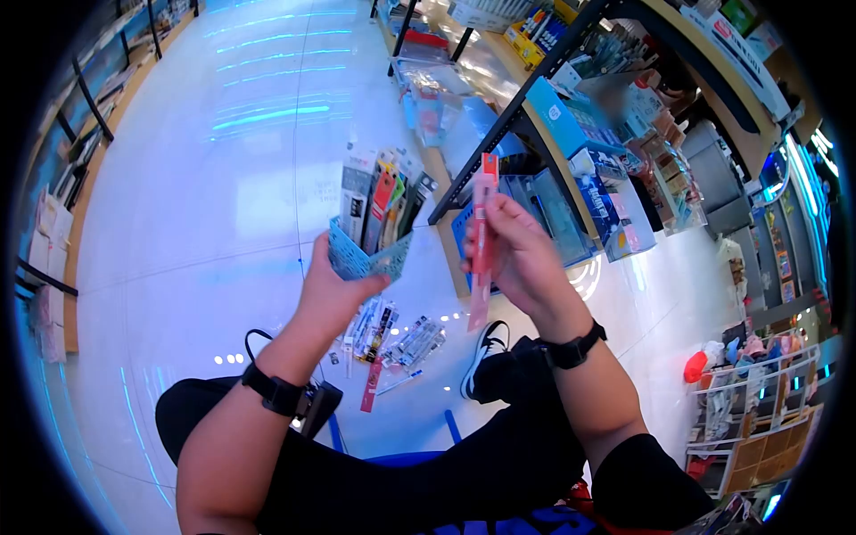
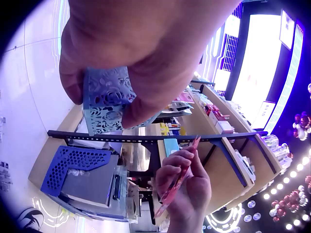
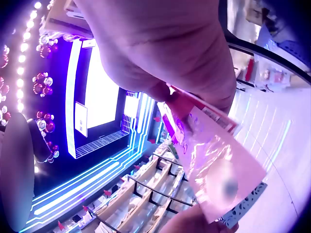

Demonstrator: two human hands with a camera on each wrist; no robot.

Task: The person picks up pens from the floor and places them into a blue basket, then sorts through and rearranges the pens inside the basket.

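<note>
My left hand point(image 1: 332, 290) grips a light blue openwork pen basket point(image 1: 350, 252) by its side, thumb along the near rim. Packaged pens and other slim stationery packs point(image 1: 383, 196) stand upright in it. Off to the right, my right hand point(image 1: 526, 263) pinches a long, narrow red and pink packet point(image 1: 482, 241) between thumb and fingers, upright and apart from the basket. In the right wrist view its clear wrapper point(image 3: 226, 165) catches the light and overlaps the basket's cut-out wall point(image 3: 250, 200). The left wrist view shows the basket's flower pattern point(image 2: 104, 104) under my fingers.
On the white floor below lie several packaged pens point(image 1: 415, 343) and another red packet point(image 1: 370, 388). A shelf with a black metal post point(image 1: 499, 125) stands at the right, holding boxes and a blue tray point(image 2: 58, 167). My shoe point(image 1: 486, 357) is near the pens.
</note>
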